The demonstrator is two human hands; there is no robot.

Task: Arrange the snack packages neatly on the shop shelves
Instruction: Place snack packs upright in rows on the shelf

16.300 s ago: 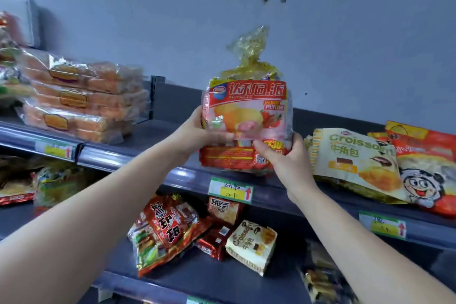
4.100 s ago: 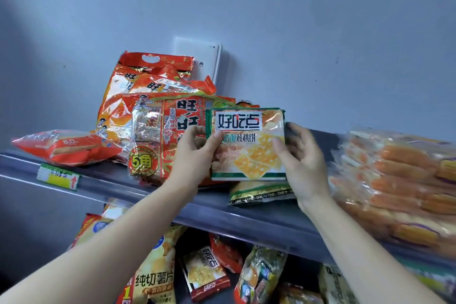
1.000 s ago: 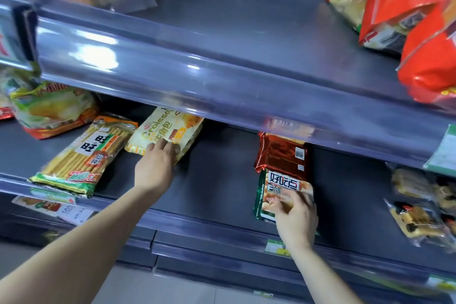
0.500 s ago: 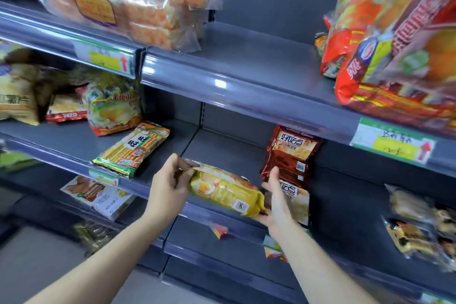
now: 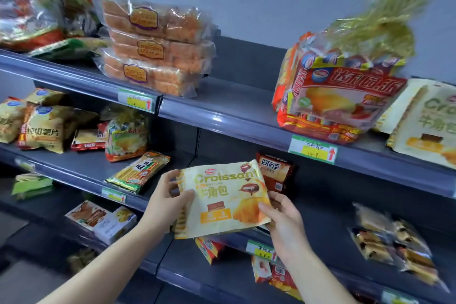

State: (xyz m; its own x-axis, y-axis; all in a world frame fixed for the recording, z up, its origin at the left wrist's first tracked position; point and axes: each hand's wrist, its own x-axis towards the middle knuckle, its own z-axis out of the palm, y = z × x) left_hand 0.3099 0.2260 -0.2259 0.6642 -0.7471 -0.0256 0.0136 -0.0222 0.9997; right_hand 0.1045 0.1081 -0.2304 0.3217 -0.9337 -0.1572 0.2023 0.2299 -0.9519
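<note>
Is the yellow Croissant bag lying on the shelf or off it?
Off it: left hand and right hand hold the Croissant bag by its sides, front facing the camera.

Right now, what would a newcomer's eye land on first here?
The yellow Croissant pack stands out, gripped by the left hand and right hand at centre frame. On the upper shelf, a big red cake bag with a gold gathered top sits to the right, and three stacked clear bread packs to the left.

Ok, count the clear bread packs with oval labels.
3, stacked on the upper shelf, left of centre: top pack, middle pack, bottom pack. Any behind them would be hidden.
</note>
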